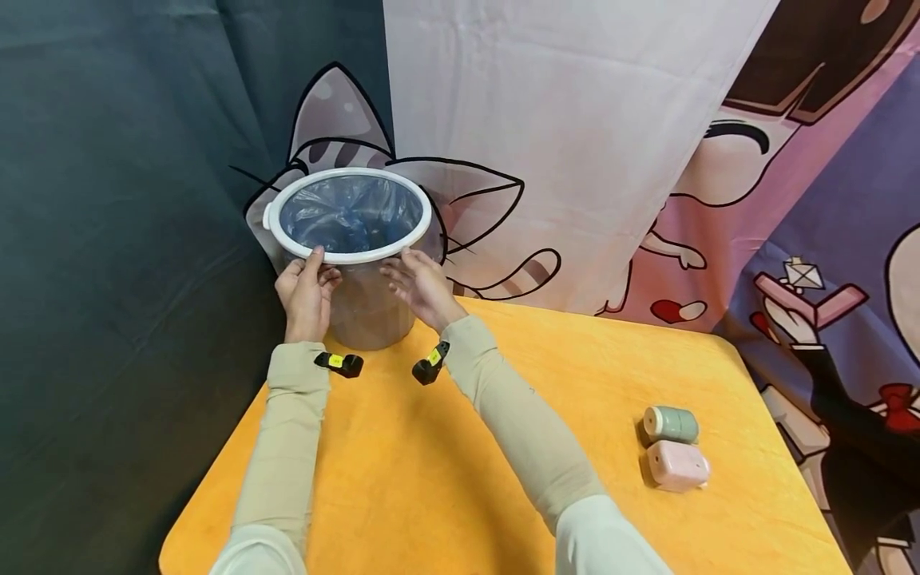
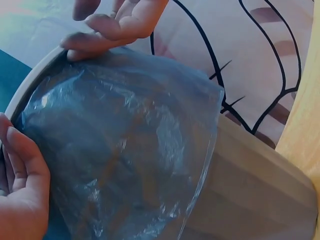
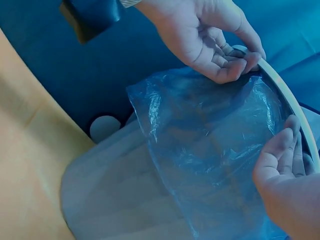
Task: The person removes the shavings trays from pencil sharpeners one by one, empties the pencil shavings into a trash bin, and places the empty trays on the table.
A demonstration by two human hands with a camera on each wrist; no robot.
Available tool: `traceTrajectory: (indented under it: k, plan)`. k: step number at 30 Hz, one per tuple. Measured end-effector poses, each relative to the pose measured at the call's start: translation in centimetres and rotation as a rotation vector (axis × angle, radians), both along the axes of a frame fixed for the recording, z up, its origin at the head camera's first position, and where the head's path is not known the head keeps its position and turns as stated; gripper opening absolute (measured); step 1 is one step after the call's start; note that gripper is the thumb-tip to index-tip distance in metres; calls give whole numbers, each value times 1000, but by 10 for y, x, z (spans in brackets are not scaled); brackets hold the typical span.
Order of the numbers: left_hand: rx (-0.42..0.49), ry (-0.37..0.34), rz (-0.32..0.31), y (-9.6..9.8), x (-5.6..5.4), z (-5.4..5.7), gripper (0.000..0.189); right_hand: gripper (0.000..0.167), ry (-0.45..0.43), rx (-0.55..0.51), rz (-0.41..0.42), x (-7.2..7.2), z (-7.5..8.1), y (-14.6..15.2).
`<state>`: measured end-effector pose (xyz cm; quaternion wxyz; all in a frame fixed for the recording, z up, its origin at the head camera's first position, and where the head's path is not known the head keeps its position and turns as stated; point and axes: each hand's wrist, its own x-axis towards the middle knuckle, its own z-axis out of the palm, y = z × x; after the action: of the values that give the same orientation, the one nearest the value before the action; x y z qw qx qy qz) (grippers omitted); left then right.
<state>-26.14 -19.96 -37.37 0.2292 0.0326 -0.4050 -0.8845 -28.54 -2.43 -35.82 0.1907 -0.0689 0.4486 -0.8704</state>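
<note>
A trash can (image 1: 370, 307) with a white rim ring (image 1: 359, 257) stands at the table's back left corner. Its blue, translucent trash bag (image 1: 352, 216) lines the inside, and the bag's edge hangs down outside, as the left wrist view shows best (image 2: 130, 145). My left hand (image 1: 307, 297) grips the near left part of the rim, thumb on top and fingers curled below. On the near right part, my right hand (image 1: 424, 289) holds the rim with thumb and fingers. The right wrist view shows both hands at the ring, above the hanging bag.
A yellow cloth covers the table (image 1: 460, 447). At the right lie a green roll (image 1: 671, 423) and a pink box-shaped object (image 1: 678, 465), side by side. Curtains with cartoon prints hang close behind the can, and a dark curtain (image 1: 144, 239) is at the left.
</note>
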Motion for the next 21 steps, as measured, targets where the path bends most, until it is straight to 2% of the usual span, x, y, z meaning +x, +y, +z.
traceTrajectory:
  k: [5,12,16,21]
  plan:
    - [1,25,-13,-1,0,-1,21,20,-11,-31,-31,-1,1,-1]
    - [8,73,-15,0,3,-3,16,22,-79,-93,-136,-1,0,-8]
    - [-8,100,-1,0,5,-4,17,21,-84,-106,-153,1,-2,-9]
    - [9,118,-18,1,9,-3,16,21,-53,-139,-145,4,-4,-5]
